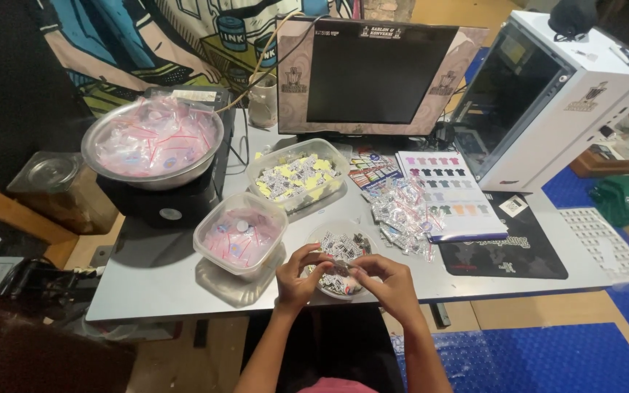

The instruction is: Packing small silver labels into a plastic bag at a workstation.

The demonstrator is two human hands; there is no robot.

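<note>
**Two hands pinching a small piece over a bowl at the tabletop's front edge**

Grey tabletop [154, 280], with a white computer case [547, 102] at the back right corner and a dark monitor [373, 73] at the back edge. Metal bowl [153, 145] of pink-striped bags at the back left. Two clear plastic tubs: one [296, 175] with yellow and white pieces mid-tabletop, one [240, 233] with pinkish bags nearer the front. Small round bowl [343, 255] of printed pieces at the front edge. Over it, left hand [296, 276] and right hand [391, 284], fingers narrowed on one small piece [340, 266] between them.
</note>
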